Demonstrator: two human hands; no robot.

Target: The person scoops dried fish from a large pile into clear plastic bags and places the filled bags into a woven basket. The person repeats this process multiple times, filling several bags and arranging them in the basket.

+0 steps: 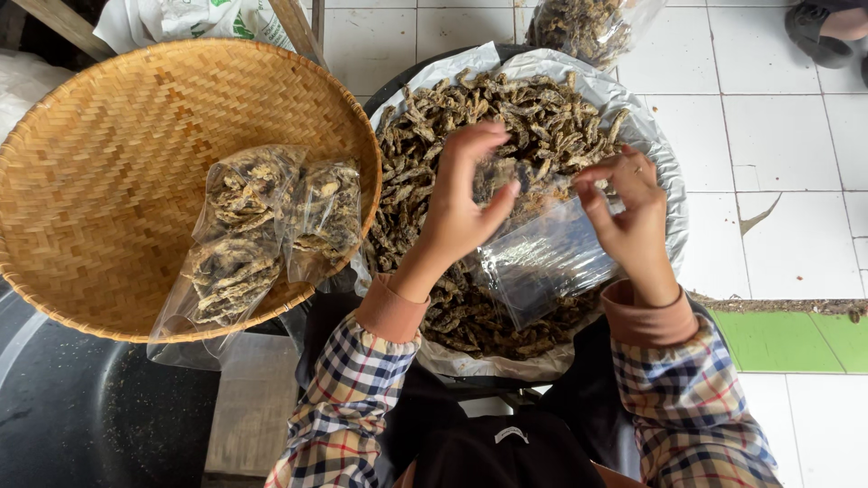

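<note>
My left hand (463, 203) and my right hand (628, 212) together hold a small clear plastic bag (542, 258) over a round basin (671, 194) lined with plastic sheet and heaped with small dried brown fish (506, 113). Each hand pinches one side of the bag's mouth, spreading it. The bag looks empty. Both arms wear plaid sleeves with pink cuffs.
A large woven bamboo tray (108, 172) at left holds two filled clear bags of dried fish (262, 226). Another filled bag (583, 27) lies beyond the basin. A dark basin (90, 407) sits lower left. White floor tiles and a green mat (787, 339) lie to the right; someone's sandalled foot (827, 27) is top right.
</note>
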